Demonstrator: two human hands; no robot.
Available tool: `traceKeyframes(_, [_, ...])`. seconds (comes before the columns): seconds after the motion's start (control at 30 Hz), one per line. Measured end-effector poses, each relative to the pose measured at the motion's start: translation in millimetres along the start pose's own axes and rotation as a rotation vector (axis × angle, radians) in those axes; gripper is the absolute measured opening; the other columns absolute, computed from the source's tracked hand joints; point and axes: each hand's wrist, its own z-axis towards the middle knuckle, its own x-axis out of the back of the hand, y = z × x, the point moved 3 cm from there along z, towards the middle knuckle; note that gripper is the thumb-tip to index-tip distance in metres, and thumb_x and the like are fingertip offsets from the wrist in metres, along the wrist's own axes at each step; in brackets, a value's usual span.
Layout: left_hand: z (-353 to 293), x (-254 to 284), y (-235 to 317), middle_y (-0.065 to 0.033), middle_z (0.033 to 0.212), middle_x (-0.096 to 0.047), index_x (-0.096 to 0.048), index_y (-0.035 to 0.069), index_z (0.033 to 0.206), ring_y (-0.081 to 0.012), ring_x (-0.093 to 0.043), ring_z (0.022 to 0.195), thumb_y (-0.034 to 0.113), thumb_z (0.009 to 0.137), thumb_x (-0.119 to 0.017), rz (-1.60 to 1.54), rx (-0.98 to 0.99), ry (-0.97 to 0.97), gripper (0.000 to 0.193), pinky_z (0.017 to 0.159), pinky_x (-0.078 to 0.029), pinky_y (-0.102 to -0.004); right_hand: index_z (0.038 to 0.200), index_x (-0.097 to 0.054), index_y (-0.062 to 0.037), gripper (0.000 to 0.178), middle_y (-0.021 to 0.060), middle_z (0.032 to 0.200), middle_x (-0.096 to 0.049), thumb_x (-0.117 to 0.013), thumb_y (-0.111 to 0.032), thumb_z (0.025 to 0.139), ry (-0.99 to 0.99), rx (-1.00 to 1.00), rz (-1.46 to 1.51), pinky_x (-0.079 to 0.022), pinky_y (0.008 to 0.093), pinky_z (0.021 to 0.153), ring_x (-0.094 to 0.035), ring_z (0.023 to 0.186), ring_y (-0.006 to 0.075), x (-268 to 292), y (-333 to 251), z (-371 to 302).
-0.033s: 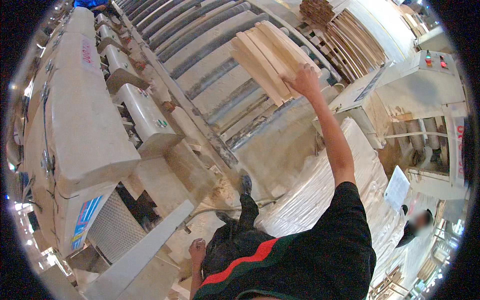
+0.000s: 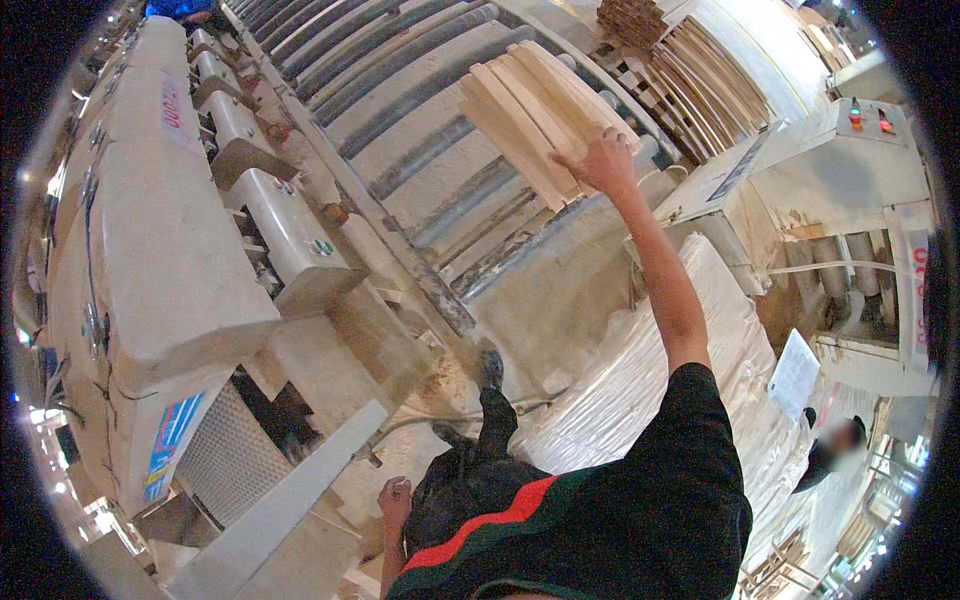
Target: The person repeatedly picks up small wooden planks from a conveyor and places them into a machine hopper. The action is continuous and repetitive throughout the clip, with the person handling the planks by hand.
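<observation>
A stack of pale wooden boards (image 2: 520, 95) lies across the near end of a roller conveyor (image 2: 420, 165), its long sides running away from me. My right hand (image 2: 603, 163) rests on the near right end of the boards at full arm's reach. Its fingers are apart and the thumb points left across the top board; it does not wrap round any board. Low beside my dark trousers hangs my left hand (image 2: 395, 493), fingers loosely curled, and I see nothing in it.
A long dusty machine (image 2: 150, 230) with control boxes (image 2: 290, 230) flanks the conveyor on the left. Right of me stands a plastic-wrapped stack (image 2: 610, 380), beside a cabinet (image 2: 800, 180) with lit buttons. More boards (image 2: 710, 85) are piled beyond the conveyor. Another person (image 2: 830, 455) is at far right.
My right thumb has spread a little further left over the boards, and the hand has shifted slightly. The boards and my left hand stay where they were.
</observation>
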Motion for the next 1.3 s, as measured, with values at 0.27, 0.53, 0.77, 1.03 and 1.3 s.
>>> traceKeyframes(0.27, [18,-2,44,-0.0106,0.080,-0.066,-0.061,0.005,0.103,-0.0157,-0.063,0.062,0.023,0.085,-0.063,-0.224,-0.028,-0.006,0.026,0.054,-0.050,-0.0268,0.140,-0.024,-0.0050,0.115,0.0327,0.118,-0.044,-0.070,-0.068,0.056,-0.053,-0.123,-0.057,-0.037,0.0540,0.090,-0.046,0.107,0.0447,-8,-20,-1])
traceKeyframes(0.53, [12,-4,11,-0.0097,0.078,-0.066,-0.061,0.005,0.103,-0.0151,-0.062,0.061,0.022,0.085,-0.063,-0.199,0.037,0.025,0.025,0.054,-0.050,-0.0273,0.141,-0.021,-0.0054,0.113,0.0332,0.121,-0.042,-0.073,-0.058,0.056,-0.088,-0.142,-0.063,-0.034,0.0562,0.093,-0.041,0.114,0.0478,-12,-22,-9])
traceKeyframes(0.77, [-3,-9,-29,-0.0111,0.074,-0.066,-0.063,0.005,0.100,-0.0177,-0.062,0.062,0.021,0.081,-0.066,-0.145,0.017,0.106,0.025,0.058,-0.050,-0.0321,0.142,-0.018,-0.0046,0.115,0.0349,0.123,-0.040,-0.076,-0.055,0.055,-0.175,-0.214,0.028,-0.033,0.0578,0.095,-0.040,0.115,0.0496,5,-25,-38])
traceKeyframes(1.03, [19,-18,26,-0.0127,0.081,-0.066,-0.062,0.003,0.103,-0.0192,-0.064,0.071,0.020,0.081,-0.066,-0.254,0.041,-0.095,0.028,0.064,-0.053,-0.0316,0.138,-0.028,-0.0026,0.112,0.0287,0.127,-0.042,-0.076,-0.059,0.054,-0.073,-0.188,0.423,-0.034,0.0526,0.098,-0.040,0.120,0.0425,2,14,-91])
traceKeyframes(1.3, [29,-18,262,-0.0146,0.124,-0.052,-0.037,0.002,0.134,-0.0250,-0.051,0.113,0.038,0.083,-0.062,-0.614,-0.444,-0.506,0.068,0.098,-0.039,-0.0376,0.141,-0.026,-0.0026,0.109,0.0191,0.138,-0.035,-0.079,-0.044,0.055,-0.096,0.056,1.079,-0.022,0.0388,0.108,-0.033,0.129,0.0305,90,-64,-289])
